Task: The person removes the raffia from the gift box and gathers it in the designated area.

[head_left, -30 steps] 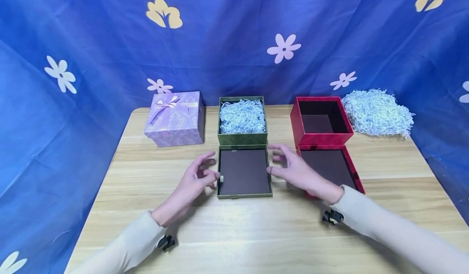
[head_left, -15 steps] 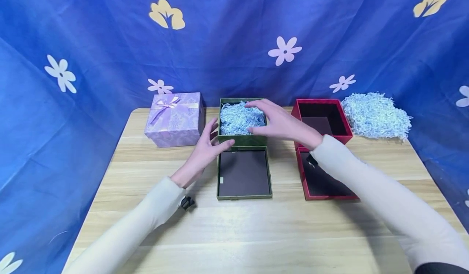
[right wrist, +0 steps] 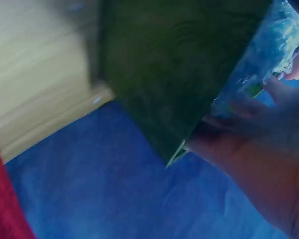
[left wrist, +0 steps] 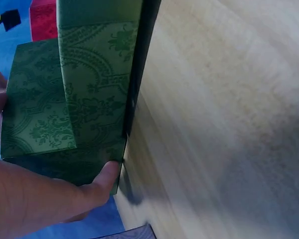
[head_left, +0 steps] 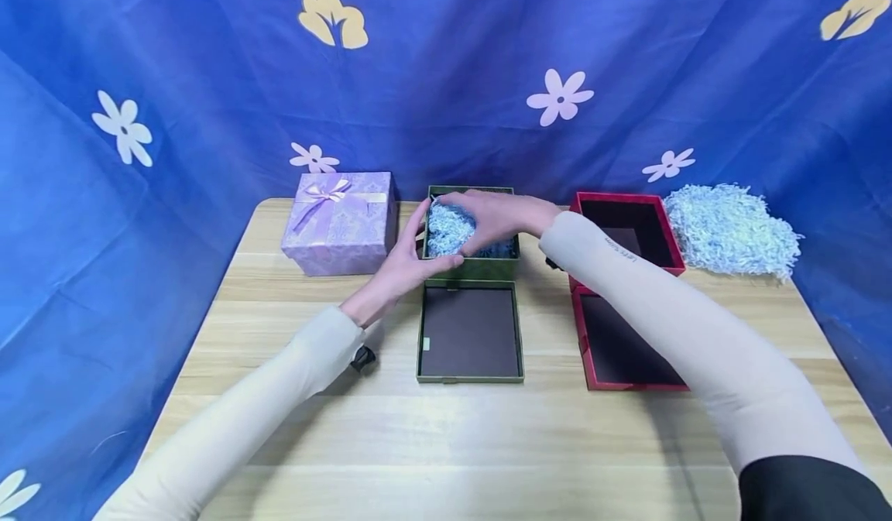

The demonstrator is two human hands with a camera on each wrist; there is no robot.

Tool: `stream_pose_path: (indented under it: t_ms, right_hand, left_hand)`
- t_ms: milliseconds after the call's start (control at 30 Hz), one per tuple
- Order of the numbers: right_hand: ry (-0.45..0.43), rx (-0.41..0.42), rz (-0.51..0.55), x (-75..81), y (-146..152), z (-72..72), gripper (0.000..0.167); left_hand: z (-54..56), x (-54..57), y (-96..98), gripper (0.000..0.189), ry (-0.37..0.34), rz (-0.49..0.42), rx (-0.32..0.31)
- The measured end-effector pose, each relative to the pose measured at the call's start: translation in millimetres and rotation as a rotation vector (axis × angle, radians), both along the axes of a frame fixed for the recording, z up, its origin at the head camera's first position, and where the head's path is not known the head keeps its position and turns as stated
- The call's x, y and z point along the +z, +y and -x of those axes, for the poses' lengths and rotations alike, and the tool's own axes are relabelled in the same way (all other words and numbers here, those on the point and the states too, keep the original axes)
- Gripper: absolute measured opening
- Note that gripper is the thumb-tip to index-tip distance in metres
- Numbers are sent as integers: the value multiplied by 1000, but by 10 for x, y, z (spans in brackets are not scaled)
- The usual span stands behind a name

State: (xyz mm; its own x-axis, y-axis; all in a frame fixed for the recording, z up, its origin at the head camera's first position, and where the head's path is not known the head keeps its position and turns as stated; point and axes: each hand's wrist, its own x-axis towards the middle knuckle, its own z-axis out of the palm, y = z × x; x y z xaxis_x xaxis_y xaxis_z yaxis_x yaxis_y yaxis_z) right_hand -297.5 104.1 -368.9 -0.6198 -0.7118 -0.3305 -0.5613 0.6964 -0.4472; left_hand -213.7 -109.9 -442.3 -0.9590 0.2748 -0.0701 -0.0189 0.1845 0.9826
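Observation:
The green box (head_left: 474,270) stands near the back of the table, filled with light blue shredded paper (head_left: 449,227). My right hand (head_left: 493,217) reaches into it from the right, fingers and thumb spread over the shredded paper. In the right wrist view the fingers of the right hand (right wrist: 259,119) cross the box rim onto the paper. My left hand (head_left: 400,267) rests at the box's left front corner, thumb along the front rim. One left fingertip touches the patterned green wall (left wrist: 97,99) in the left wrist view. The green lid (head_left: 470,331) lies upturned in front.
A lilac gift box (head_left: 337,231) with a ribbon bow stands at the left. To the right are a red box (head_left: 630,223), its upturned red lid (head_left: 627,343) and a heap of blue shredded paper (head_left: 732,231). A blue curtain (head_left: 446,80) hangs behind the table.
Both hands have left the green lid's sides and moved forward to the green box. The right hand has come down over the shredded paper; the left hand has reached the box's left front corner.

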Motion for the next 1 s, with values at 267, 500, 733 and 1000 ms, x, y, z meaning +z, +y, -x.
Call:
stream_pose_path:
  t_ms: [267, 500, 733, 1000]
  right_hand:
    - [-44, 15, -87, -276, -144, 130, 118]
    - [77, -79, -151, -512, -252, 113, 118]
    - [175, -103, -87, -564, -304, 133, 109]
    - [215, -121, -14, -352, -214, 107, 83]
  left_hand:
    - [-1, -12, 4, 116, -1, 19, 3]
    - [4, -17, 11, 117, -19, 6, 2]
    - [-12, 44, 6, 119, -43, -11, 21]
    - [-53, 52, 21, 121, -84, -25, 47]
